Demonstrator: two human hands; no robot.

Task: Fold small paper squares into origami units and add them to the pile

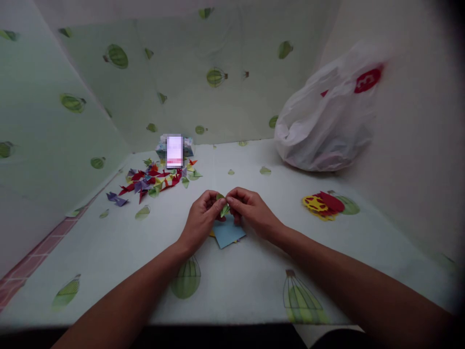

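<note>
Green paper: the small folded piece (224, 209) is up between the two hands, just above the blue sheet (229, 233) that lies on the surface (152, 271).
Left grip: the left hand (204, 211) pinches the green paper, thumb on the near side and fingers curled behind.
Right grip: the right hand (252, 207) closes thumb and forefinger on the piece's right edge, near its upper part.
Weight: very light, I judge; fingertips alone should carry it.
Stiffness: thin paper, likely springy where layers double up and floppy at any single-layer flap.
Slip: probably little against bare skin, though thin layers may slide over one another.
Fragility: likely easy to crumple or tear, so a gentle pinch suits it.
Where to hold: best on the thick folded middle or along a creased edge, away from thin tips.
Long axis: seems to run from the far end, by the left fingertips, towards the person, leaning slightly right at the near end.
Pointing: the near end looks narrower and aims down towards the blue sheet; fingers cover much of the outline, so I cannot tell which end is the front.
</note>
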